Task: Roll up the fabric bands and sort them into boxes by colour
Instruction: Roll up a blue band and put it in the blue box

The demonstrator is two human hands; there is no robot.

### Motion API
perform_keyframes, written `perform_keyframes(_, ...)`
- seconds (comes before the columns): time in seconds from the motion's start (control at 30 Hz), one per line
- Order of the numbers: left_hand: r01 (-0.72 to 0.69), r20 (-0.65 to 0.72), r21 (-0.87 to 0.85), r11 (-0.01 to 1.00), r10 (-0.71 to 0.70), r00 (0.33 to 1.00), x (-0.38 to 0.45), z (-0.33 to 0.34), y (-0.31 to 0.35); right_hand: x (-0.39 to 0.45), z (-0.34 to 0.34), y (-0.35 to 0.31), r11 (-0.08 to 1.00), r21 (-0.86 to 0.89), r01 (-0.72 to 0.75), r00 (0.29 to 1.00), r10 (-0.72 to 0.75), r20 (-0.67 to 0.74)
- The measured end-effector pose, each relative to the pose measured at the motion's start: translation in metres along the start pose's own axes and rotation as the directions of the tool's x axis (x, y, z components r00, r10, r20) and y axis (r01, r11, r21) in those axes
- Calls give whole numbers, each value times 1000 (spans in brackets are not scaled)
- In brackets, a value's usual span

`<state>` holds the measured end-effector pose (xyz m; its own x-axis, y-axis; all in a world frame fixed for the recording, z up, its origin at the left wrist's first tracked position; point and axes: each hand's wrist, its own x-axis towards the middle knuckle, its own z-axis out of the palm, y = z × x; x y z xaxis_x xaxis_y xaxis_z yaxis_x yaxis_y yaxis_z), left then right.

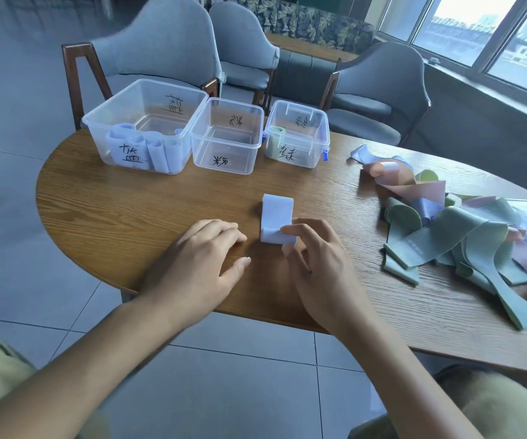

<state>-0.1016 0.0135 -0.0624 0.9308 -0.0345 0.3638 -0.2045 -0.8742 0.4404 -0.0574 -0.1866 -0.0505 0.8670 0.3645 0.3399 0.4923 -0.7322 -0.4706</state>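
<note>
A pale blue fabric band, partly rolled, lies flat on the table under the right hand's curled fingertips, left hand relaxed beside it, three clear handwritten-labelled boxes beyond, loose bands rightward.

The pile of bands runs off the right edge — rolls in the left box blur behind its label.

Boxes marked 蓝, 粉, 绿.
</note>
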Motion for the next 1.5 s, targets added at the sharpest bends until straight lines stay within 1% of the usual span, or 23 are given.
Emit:
perform_keyframes(0.3, 1, -2, -4, 1000, -1, 1000, -1, -1, -1, 18, 3, 6, 997, -72, 40, 999, -40, -4)
perform_keyframes(0.9, 2, 4, 10, 1000, -2, 1000, -3, -2, -1, 43, 12, 9, 985, -171, 32, 999, -35, -16)
perform_keyframes(1.07, 0, 4, 7, 1000, 0, 1000, -2, -3, -1, 39, 12, 10, 978, -198, 61, 998, -66, -15)
perform_keyframes(1.5, 5, 10, -13, 1000, -5, 1000, -3, -4, -1, 5, -3, 4, 975, -181, 126, 992, -123, 30)
